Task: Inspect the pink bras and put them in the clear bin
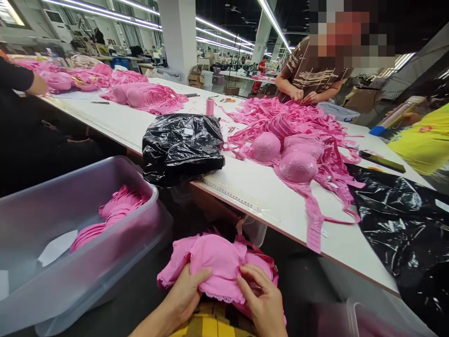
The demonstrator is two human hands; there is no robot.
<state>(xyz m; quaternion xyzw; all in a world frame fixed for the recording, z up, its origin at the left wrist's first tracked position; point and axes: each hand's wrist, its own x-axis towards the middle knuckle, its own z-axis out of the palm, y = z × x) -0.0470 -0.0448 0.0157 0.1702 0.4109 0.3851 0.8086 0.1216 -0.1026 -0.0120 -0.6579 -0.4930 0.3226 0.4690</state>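
Manual handling of a pink bra [217, 260], which lies over the lap, just below the near edge of the white surface [287, 201]. The left grip [184, 290] grasps the garment at its lower left, thumb across the smooth fabric of the cup, the other fingers largely hidden beneath. The right grip [263, 297] pinches the fabric at the right border of the same cup between thumb and fingertips. A narrow lace edging runs along the lower margin, between the two hands. Below them, a yellow-and-black checked garment [210, 324] is partly visible.

To the left stands a translucent bin [121, 250] containing a nested stack of pink cups [121, 210] and a white sheet [58, 247]. Ahead, a black plastic bag [184, 145] rests on the surface and overhangs its near edge; a measuring tape [231, 193] runs along that edge to the right of the bag. Behind the bag stands a pink thread spool [209, 106].

To the right of the bag lies a heap of pink bras [298, 166], one band hanging over the edge. Behind the heap, a co-worker in a brown patterned shirt [305, 63] has both hands at the pink material. At far right, black plastic sheeting [403, 210] drapes off the surface.
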